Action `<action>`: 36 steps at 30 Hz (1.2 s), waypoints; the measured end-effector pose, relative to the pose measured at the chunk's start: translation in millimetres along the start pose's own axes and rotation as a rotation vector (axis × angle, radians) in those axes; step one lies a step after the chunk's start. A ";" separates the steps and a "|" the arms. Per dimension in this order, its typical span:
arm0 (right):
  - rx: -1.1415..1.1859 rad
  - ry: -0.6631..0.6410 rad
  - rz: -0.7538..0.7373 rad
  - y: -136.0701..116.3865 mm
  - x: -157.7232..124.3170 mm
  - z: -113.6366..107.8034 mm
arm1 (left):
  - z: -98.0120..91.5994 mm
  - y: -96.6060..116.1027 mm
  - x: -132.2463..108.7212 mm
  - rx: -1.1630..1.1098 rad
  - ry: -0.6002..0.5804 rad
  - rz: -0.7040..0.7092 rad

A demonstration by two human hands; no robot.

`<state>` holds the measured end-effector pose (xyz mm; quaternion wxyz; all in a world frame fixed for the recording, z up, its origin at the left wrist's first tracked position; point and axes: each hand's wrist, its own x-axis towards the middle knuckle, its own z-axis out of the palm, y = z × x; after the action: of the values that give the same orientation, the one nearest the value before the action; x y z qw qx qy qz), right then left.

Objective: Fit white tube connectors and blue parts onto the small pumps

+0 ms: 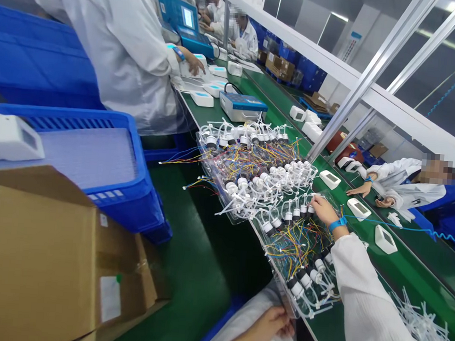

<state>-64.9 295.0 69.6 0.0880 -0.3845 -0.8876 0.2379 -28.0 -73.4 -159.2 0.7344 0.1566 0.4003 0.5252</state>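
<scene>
My right hand (323,209), with a blue band at the wrist, reaches over the nearer clear tray (295,306). Its fingers are closed at the tubing above a black-and-white cylindrical part (310,209); what exactly they pinch is too small to tell. Rows of such parts with white tubes and coloured wires (292,242) fill that tray. Low in the view my left hand (273,324) rests near my lap beside the tray's corner, fingers curled, and what it holds, if anything, is hidden. A second filled tray (228,212) lies just beyond.
A cardboard box (34,261) and a blue crate (148,186) stand at left. White devices (330,180) lie along the green conveyor (412,261). White ties (427,325) are piled at lower right. Co-workers in white coats sit beyond, near a blue instrument (243,106).
</scene>
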 end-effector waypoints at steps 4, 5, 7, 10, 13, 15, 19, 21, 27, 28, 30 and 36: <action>-0.049 -0.002 -0.015 -4.4 6.3 3.6 | -0.8 -5.3 3.9 -0.004 0.015 -0.012; -0.057 -0.002 -0.020 -5.0 7.6 4.4 | -1.0 -6.2 4.6 -0.005 0.023 -0.016; -0.073 -0.003 -0.029 -5.8 9.1 5.3 | -1.4 -7.4 5.4 -0.007 0.037 -0.023; -0.103 -0.006 -0.039 -6.1 8.6 4.0 | -1.9 -7.2 5.7 -0.007 0.044 -0.029; -0.134 -0.006 -0.042 -5.9 7.3 -0.8 | -2.0 -6.1 5.2 -0.009 0.046 -0.037; -0.150 -0.002 -0.046 -6.2 7.1 -4.0 | -1.8 -5.7 4.8 -0.013 0.052 -0.041; -0.172 0.001 -0.050 -9.1 7.4 -4.6 | -1.4 -5.2 4.1 -0.013 0.052 -0.048; -0.174 0.003 -0.046 -10.8 6.7 -2.4 | -1.4 -4.8 4.1 -0.013 0.053 -0.045; -0.169 0.052 0.014 -8.5 -0.8 -1.5 | -1.6 -3.9 5.7 -0.010 0.035 -0.039; -0.167 0.054 0.022 -7.5 -2.2 -2.3 | -1.4 -4.0 6.2 -0.010 0.032 -0.040; -0.164 0.050 0.030 -6.3 -4.2 -3.0 | -0.8 -3.9 6.9 -0.009 0.030 -0.045; -0.177 0.079 0.091 -8.9 -1.0 3.8 | 1.2 -0.8 5.4 -0.005 0.034 -0.045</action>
<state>-71.1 287.7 70.7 0.0780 -0.4400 -0.8824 0.1471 -25.9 -68.7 -161.2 0.7395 0.1368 0.4148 0.5122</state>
